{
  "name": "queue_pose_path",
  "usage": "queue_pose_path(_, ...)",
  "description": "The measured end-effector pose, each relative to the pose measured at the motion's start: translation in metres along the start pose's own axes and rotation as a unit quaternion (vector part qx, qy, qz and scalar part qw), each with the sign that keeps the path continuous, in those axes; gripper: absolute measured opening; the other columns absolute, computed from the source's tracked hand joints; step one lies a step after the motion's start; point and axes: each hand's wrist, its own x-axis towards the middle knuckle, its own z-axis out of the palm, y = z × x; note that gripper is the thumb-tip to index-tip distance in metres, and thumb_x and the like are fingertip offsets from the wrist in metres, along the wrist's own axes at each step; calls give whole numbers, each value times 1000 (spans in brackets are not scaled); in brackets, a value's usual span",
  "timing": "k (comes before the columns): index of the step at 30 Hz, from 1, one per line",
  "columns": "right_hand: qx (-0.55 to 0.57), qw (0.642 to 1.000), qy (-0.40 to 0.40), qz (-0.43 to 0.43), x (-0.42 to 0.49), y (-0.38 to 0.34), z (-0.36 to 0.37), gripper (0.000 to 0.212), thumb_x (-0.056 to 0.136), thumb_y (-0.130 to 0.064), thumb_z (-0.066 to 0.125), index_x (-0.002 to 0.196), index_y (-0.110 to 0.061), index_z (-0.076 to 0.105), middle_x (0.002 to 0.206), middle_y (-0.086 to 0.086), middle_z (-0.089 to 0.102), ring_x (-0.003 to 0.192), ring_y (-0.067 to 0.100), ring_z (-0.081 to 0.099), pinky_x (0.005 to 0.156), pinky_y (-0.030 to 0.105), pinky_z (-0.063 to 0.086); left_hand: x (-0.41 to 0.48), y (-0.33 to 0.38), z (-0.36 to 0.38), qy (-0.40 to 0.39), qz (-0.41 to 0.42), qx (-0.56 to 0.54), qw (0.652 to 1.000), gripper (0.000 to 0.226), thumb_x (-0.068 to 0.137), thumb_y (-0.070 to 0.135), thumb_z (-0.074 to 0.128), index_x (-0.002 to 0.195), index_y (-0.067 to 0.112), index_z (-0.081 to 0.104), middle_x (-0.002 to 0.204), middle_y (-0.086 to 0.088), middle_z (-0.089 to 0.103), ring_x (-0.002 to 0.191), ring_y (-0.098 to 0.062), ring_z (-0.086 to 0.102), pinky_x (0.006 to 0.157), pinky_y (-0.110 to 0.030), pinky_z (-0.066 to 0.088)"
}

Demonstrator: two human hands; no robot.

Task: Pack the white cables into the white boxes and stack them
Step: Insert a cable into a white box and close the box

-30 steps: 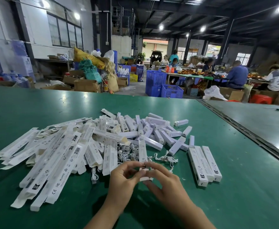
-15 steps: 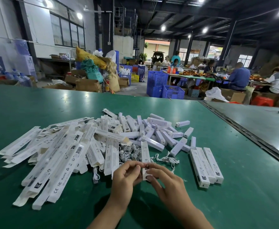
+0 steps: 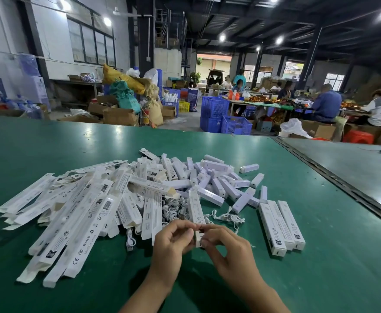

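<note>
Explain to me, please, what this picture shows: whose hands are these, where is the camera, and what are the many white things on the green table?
There is no machine here. A person works with two bare hands, and the one camera sits on that person's head, looking forward and down. The left hand and the right hand both pinch the near end of a long white box. On the green table lie a heap of flat, unfolded boxes to the left, small white boxes farther back, and loose white cables in the middle. Three long boxes lie side by side on the right. Behind, other people sit at tables in a workshop.
</note>
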Motion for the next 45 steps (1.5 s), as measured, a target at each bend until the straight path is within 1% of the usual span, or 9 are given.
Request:
queue_pose_path(8,88,984,13,154,0,-3,2,20,85,-11,75,96,-25,65,93,-15,72,75,7,72,68,32,59,-4,5,1,-11,16,40,999,28,88,-10,64,83,15,75,88,-14,72,85,-24,69,78,-35,60)
queue_pose_path(13,120,981,-6,153,1,2,-13,61,79,1,55,122,-43,56,127,-21,59,86,12,72,63,15,50,-7,15,-3,-23,76,-32,996,11,68,14,76,78,10,73,91,-17,73,87,-30,71,76,-39,60)
queue_pose_path(18,2,985,-91,149,2,13,-20,67,85,-5,69,129,-49,45,147,-32,32,77,12,70,81,25,56,-4,25,-10,-60,-15,-217,974,12,73,12,62,71,8,73,83,-19,71,77,-30,71,60,-39,60)
queue_pose_path(24,-67,982,-117,133,2,21,-16,77,85,-35,73,129,-68,19,124,-19,49,69,8,62,70,13,50,1,33,-19,-46,-120,-323,938,28,83,17,53,64,4,68,77,-17,66,70,-31,69,49,-37,60)
queue_pose_path(27,-113,978,-117,130,6,21,-10,90,83,-40,74,130,-73,4,144,-33,29,73,5,61,72,19,54,2,31,-21,-59,-175,-345,920,30,84,20,55,68,-2,69,88,-28,66,71,-37,65,44,-32,58)
queue_pose_path(34,-135,978,-139,82,7,12,-10,41,84,-61,53,119,-39,57,115,-34,52,75,-2,56,75,19,50,4,25,-29,-61,-156,-457,873,29,59,0,80,86,-4,71,88,-28,72,66,-33,74,45,-30,59)
queue_pose_path(37,-77,989,-86,93,6,12,-11,34,84,-51,66,113,-33,63,103,-30,57,86,-4,54,75,11,42,11,14,-34,-66,-131,-389,910,29,72,0,59,93,6,78,96,-18,74,73,-23,72,50,-25,57)
queue_pose_path(41,-45,993,-60,91,7,12,-8,36,82,-55,68,108,-31,68,100,-22,63,93,-2,57,80,12,43,10,1,-19,-115,-65,-20,991,47,75,17,76,120,20,67,108,-10,72,91,-18,68,74,-33,53)
queue_pose_path(45,-55,992,-39,109,8,22,-9,44,90,-59,46,112,-28,68,112,-27,57,109,-4,53,91,28,47,5,-6,-2,-24,-81,-15,996,41,70,25,78,108,13,70,95,-7,76,91,-21,72,77,-31,57)
